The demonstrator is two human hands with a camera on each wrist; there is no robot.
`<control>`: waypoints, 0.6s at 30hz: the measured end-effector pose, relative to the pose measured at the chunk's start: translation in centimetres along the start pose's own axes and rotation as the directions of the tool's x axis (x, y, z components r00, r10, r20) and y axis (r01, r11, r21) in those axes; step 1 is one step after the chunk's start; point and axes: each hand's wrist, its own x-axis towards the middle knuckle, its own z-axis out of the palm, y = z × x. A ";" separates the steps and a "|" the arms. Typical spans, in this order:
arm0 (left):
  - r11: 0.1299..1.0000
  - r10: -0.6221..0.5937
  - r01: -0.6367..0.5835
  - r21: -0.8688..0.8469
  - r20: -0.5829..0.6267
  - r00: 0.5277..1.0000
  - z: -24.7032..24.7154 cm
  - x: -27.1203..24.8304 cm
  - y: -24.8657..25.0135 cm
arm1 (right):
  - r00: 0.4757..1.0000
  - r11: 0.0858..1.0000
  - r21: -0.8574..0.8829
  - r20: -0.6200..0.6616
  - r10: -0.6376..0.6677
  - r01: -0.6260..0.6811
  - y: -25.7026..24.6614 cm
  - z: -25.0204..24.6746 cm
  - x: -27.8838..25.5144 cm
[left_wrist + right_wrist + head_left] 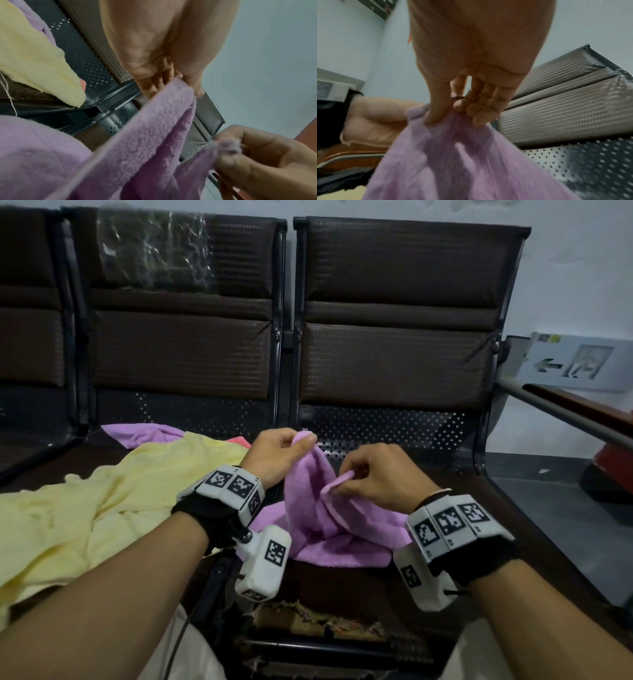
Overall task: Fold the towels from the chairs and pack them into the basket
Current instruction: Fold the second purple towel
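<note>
A lilac towel (329, 522) is bunched on the right chair's seat, its upper part lifted between my hands. My left hand (303, 440) pinches the towel's raised top fold; in the left wrist view the fingertips (186, 82) clamp the lilac towel (137, 148). Slightly lower and to the right, my right hand (346, 477) pinches a thin hemmed edge. The right wrist view shows its thumb and fingers (476, 115) gathered on the lilac towel (453, 155). A pale yellow towel (85, 508) sprawls over the left seat, with a second lilac towel (144, 433) behind it.
A row of dark padded chairs (394, 364) with perforated metal seats stands against a white wall. A pink cloth scrap (239, 441) peeks out behind the yellow towel. A grey rail (565, 416) and an arrow sign (575, 361) are at the right, with grey floor below.
</note>
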 end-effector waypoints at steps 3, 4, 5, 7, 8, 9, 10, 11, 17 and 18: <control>0.999 0.007 -0.003 0.047 -0.068 0.998 0.1 0.4 0.2 | 0.992 0.986 0.117 0.022 -0.124 0.120 -0.7 -0.1 0.1; 0.999 0.007 -0.002 0.054 -0.094 0.996 0.1 0.5 0.1 | 0.991 0.973 0.191 0.007 -0.137 0.133 -0.8 -0.1 0.1; 0.999 0.006 0.000 0.053 -0.114 0.994 0.0 0.5 0.1 | 0.992 0.960 0.248 -0.003 -0.130 0.126 -0.9 0.0 0.2; 0.999 0.002 0.003 0.032 -0.128 0.992 -0.1 0.5 0.0 | 0.996 0.963 0.257 0.009 -0.084 0.079 -0.8 0.3 0.3; 1.000 0.004 -0.001 0.026 -0.123 0.992 -0.1 0.5 0.0 | 0.998 0.975 0.215 0.019 -0.061 0.056 -0.6 0.5 0.3; 1.000 0.007 -0.004 0.022 -0.115 0.993 -0.1 0.4 0.0 | 0.999 0.986 0.164 0.029 -0.045 0.040 -0.5 0.7 0.3; 1.000 0.000 0.001 0.012 -0.109 0.994 0.0 0.3 0.0 | 0.998 0.991 0.131 0.039 -0.040 0.034 -0.5 0.8 0.2; 1.000 -0.017 0.017 -0.007 -0.109 0.994 0.0 0.2 0.1 | 0.998 0.989 0.145 0.046 -0.050 0.042 -0.6 0.8 0.2; 0.947 -0.191 0.199 -0.251 0.056 0.980 0.3 -1.1 1.1 | 0.992 0.873 0.484 -0.125 -0.010 0.070 -1.3 1.0 0.5; 0.937 -0.200 0.216 -0.276 0.088 0.976 0.4 -1.4 1.2 | 0.988 0.869 0.494 -0.144 0.051 0.027 -1.1 1.2 0.6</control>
